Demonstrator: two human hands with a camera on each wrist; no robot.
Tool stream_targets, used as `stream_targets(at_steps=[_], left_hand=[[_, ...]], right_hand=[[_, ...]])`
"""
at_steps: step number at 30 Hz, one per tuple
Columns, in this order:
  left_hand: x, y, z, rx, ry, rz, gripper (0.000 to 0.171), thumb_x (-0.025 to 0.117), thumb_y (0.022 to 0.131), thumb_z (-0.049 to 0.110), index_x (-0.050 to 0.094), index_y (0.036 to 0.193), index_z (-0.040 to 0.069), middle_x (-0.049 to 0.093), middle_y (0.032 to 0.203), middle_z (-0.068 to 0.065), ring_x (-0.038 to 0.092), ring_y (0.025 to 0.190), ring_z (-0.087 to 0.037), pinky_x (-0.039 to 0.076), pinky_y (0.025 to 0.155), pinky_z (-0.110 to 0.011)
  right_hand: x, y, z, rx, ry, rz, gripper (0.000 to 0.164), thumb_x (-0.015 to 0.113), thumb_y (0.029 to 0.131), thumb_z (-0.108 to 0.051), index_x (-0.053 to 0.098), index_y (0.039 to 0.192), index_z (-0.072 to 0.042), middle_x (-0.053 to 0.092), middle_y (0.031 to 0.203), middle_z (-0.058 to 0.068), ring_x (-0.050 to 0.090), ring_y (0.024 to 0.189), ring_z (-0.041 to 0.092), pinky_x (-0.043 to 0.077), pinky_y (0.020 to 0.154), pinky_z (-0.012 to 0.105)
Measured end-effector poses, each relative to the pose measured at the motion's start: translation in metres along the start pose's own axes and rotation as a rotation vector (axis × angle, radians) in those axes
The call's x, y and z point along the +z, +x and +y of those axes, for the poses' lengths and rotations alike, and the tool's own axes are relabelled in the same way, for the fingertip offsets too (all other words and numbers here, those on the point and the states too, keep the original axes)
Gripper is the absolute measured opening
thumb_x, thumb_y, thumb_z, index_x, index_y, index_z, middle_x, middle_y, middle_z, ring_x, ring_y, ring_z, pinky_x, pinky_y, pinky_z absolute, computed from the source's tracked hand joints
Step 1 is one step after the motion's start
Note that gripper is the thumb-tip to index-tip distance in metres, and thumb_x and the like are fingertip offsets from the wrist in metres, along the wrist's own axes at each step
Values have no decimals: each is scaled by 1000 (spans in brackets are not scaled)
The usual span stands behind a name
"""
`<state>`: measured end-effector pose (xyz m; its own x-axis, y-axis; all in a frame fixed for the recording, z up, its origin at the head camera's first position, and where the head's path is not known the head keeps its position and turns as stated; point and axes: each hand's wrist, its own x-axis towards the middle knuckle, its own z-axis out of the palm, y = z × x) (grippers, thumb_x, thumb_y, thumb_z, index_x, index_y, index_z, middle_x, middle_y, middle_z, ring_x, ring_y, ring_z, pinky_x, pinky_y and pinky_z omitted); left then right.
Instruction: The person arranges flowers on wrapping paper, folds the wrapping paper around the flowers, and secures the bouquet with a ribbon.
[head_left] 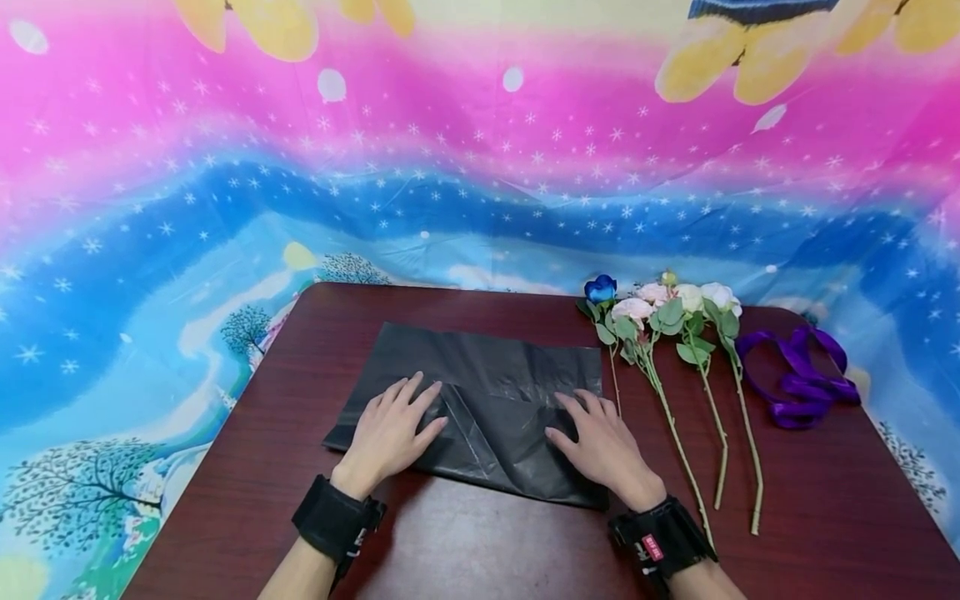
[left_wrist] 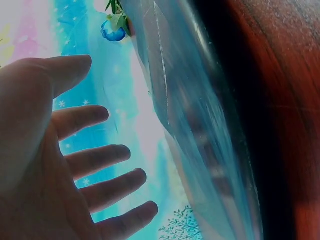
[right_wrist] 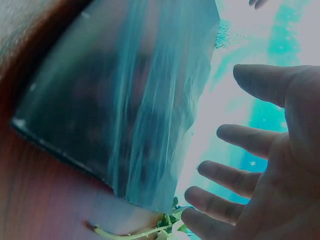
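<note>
**Hovering over the black sheet [head_left: 487,425]**

The left hand [head_left: 390,429] is hovering over the left part of the sheet, its fingers loosely spread and its thumb sticking out. It is holding nothing. The right hand [head_left: 603,437] is hovering over the right part in the same way, and it is holding nothing too. Each wrist is wearing a black strap [head_left: 330,517]. The two hands are covering bits of the sheet, which is lying flat on the dark red table [head_left: 487,550], with creases running across it.

Just past the sheet's right edge, a blue flower [head_left: 601,289] is lying with its thin stem close by. Next come pink flowers [head_left: 633,310], then a white flower [head_left: 720,298], with long stems pointing toward the person. These flowers are lying between the sheet and a curly purple ribbon [head_left: 813,387]. Behind the table, a bright cloth [head_left: 480,208] is hanging, pink and blue with snowflakes.

Only the head view is showing the ribbon. The left wrist view is showing a gap between the fingers and the sheet, which is harder to see from above. The right wrist view is showing the sheet's near corner and a stem end up close.
</note>
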<state>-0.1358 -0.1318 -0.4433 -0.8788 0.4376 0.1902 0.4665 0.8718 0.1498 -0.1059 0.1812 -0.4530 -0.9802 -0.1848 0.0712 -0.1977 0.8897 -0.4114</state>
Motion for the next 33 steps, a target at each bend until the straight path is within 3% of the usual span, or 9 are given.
stream_targets(at_steps=[23, 33], left_hand=[[3, 1, -1, 5, -9, -21, 54, 59, 93, 43, 51, 139, 16, 42, 144, -17, 44, 125, -34, 40, 93, -52], [5, 2, 1, -18, -17, -55, 54, 59, 93, 43, 51, 139, 16, 40, 145, -17, 44, 126, -35, 39, 95, -53]], right_hand=[[8, 7, 15, 22, -14, -57, 59, 69, 88, -36, 52, 137, -9, 45, 134, 22, 40, 121, 42, 39, 90, 57], [12, 12, 17, 45, -36, -60, 68, 76, 81, -37, 52, 135, -4, 42, 134, 25, 38, 119, 45, 40, 88, 56]])
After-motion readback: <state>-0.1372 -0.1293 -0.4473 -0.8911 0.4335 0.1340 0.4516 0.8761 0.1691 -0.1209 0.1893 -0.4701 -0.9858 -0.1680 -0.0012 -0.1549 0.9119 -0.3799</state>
